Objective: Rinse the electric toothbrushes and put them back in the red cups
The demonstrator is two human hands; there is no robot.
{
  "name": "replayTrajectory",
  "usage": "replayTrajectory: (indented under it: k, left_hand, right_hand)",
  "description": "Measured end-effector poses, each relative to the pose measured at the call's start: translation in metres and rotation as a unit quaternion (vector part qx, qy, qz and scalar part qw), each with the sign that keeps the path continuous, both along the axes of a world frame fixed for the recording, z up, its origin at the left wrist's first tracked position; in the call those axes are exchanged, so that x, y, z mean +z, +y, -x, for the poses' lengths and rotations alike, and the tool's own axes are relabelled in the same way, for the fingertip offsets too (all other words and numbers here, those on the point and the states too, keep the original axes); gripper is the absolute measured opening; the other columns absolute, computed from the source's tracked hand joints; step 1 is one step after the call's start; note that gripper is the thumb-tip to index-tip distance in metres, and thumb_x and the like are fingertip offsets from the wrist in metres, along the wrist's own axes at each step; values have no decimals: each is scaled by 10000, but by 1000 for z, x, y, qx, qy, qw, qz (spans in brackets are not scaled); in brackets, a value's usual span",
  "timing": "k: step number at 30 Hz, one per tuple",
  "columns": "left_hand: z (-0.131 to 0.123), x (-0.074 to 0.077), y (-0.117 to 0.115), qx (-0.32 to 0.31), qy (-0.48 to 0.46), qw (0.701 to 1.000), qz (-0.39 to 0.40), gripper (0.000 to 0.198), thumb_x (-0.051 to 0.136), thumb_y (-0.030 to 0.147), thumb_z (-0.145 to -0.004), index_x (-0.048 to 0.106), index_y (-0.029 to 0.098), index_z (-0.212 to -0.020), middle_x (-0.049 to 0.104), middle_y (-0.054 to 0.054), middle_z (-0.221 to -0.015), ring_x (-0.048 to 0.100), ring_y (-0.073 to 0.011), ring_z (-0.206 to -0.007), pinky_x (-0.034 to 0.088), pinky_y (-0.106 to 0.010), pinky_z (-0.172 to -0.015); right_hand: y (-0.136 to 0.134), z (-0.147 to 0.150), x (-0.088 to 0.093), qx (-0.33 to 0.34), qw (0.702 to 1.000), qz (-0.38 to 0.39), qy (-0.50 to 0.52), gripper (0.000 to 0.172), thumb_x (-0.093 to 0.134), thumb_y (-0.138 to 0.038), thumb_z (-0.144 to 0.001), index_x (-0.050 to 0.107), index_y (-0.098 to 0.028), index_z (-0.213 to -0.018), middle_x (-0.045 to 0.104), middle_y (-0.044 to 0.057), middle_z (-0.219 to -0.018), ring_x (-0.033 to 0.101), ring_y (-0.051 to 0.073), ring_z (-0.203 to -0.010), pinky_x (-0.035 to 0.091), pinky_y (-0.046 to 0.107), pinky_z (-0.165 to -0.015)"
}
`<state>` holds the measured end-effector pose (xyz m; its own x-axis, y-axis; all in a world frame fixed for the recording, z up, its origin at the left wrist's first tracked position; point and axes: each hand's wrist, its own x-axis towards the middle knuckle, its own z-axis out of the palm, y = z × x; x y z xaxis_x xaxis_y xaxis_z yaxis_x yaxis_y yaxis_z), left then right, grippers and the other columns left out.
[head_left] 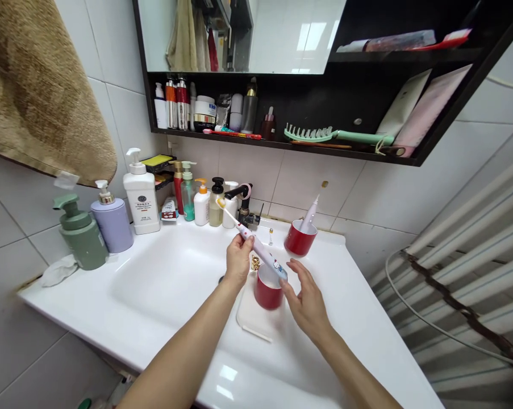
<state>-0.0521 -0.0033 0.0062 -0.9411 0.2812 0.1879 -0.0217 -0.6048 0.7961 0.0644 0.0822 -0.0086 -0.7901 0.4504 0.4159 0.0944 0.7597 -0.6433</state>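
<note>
A pale electric toothbrush with printed cartoon figures slants over the sink, its yellow-tipped head up and to the left. My left hand is closed around the middle of its handle. My right hand is by the handle's lower end with fingers apart; the thumb is close to the base, and whether it touches I cannot tell. Just below the handle stands a red cup with a white inside, resting on an off-white flat tray. Farther back, a second red cup holds a pale pointed device.
A black faucet rises behind the white sink. Several pump bottles, among them a white one and a green one, line the left and back. Above hangs a dark cabinet shelf with a green hairbrush.
</note>
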Motion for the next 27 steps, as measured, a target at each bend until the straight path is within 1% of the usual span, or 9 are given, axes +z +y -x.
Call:
replayTrajectory:
  k: [3, 6, 8, 10, 14, 17, 19, 24, 27]
  left_hand:
    - [-11, 7, -3, -118, -44, 991, -54, 197, 569, 261, -555, 513, 135, -696, 513, 16, -629, 453, -62, -584, 365, -191, -597]
    - [-21, 3, 0, -231, -60, 971, -30, 228, 577, 264, -560, 520, 116, -723, 524, -5, -607, 471, -72, -561, 370, -201, -570]
    - [-23, 0, 1, -232, -69, 970, -22, 238, 551, 293, -588, 521, 111, -738, 534, -16, -601, 486, -82, -562, 375, -212, -572]
    - [-20, -1, 2, -199, -84, 976, -25, 241, 527, 317, -607, 520, 109, -728, 541, -21, -591, 498, -88, -563, 378, -217, -577]
    - [-12, -1, 1, -169, -114, 979, -13, 210, 539, 304, -591, 509, 109, -663, 550, -20, -564, 517, -96, -551, 383, -223, -587]
    - [-11, -1, 2, -141, -139, 980, -19, 203, 542, 310, -581, 494, 120, -632, 554, -14, -554, 529, -103, -552, 388, -234, -611]
    - [-11, -3, 3, -126, -149, 981, -22, 206, 539, 318, -578, 489, 124, -623, 554, -12, -553, 535, -109, -558, 388, -240, -621]
    - [-9, -9, 5, -94, -163, 982, -21, 196, 524, 319, -584, 467, 133, -605, 519, 9, -514, 517, -103, -517, 393, -258, -592]
    - [-8, -11, 6, -88, -158, 983, -24, 193, 511, 318, -593, 461, 133, -616, 507, 12, -517, 511, -102, -509, 395, -260, -571]
  right_hand:
    - [-2, -8, 21, 70, 990, 124, -17, 373, 349, -372, -718, 355, -204, -1051, 489, 58, -986, 467, 165, -856, 385, 287, -697]
    - [-6, -13, 29, 176, 938, 279, -101, 322, 317, -395, -731, 420, -179, -947, 534, 14, -730, 494, 110, -571, 394, 245, -541]
    - [-9, -15, 27, 210, 903, 349, -134, 278, 320, -399, -729, 447, -169, -818, 484, -21, -622, 448, 79, -467, 364, 221, -458]
    - [-12, -16, 22, 210, 889, 382, -142, 246, 341, -394, -721, 435, -167, -717, 438, -40, -592, 424, 64, -453, 350, 209, -446]
    - [-13, -13, 16, 197, 893, 368, -166, 238, 321, -396, -723, 412, -177, -695, 404, -46, -592, 394, 63, -451, 340, 208, -437]
    - [-13, -11, 15, 148, 942, 252, -167, 227, 337, -384, -714, 424, -195, -807, 399, -50, -567, 390, 79, -462, 335, 222, -461]
    - [-14, -11, 16, 122, 961, 188, -159, 235, 354, -371, -708, 421, -205, -861, 394, -56, -542, 389, 85, -464, 331, 226, -478]
    - [-21, -11, 15, 174, 922, 283, -197, 239, 263, -392, -735, 398, -195, -748, 385, -52, -565, 364, 65, -412, 321, 203, -392]
    - [-25, -11, 15, 151, 936, 256, -186, 214, 295, -391, -727, 389, -202, -764, 390, -57, -558, 367, 62, -408, 309, 196, -390]
